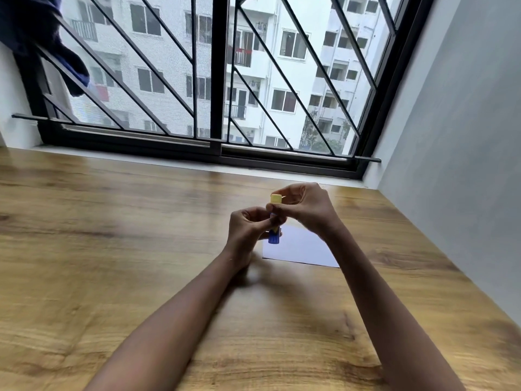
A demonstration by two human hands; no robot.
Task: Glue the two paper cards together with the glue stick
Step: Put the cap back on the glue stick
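Observation:
A glue stick (274,237) with a blue body and a yellow cap (276,198) is held upright above the wooden table (127,235). My left hand (248,230) grips the blue body. Fingers of my right hand (306,206) pinch the yellow cap at the top. A white paper card (303,246) lies flat on the table just behind and below my hands, partly hidden by my right wrist. Only one card surface shows; I cannot tell whether a second card lies under it.
A barred window (220,80) runs along the far edge of the table. A grey wall (465,136) closes the right side. Dark blue cloth (36,32) hangs on the bars at the top left.

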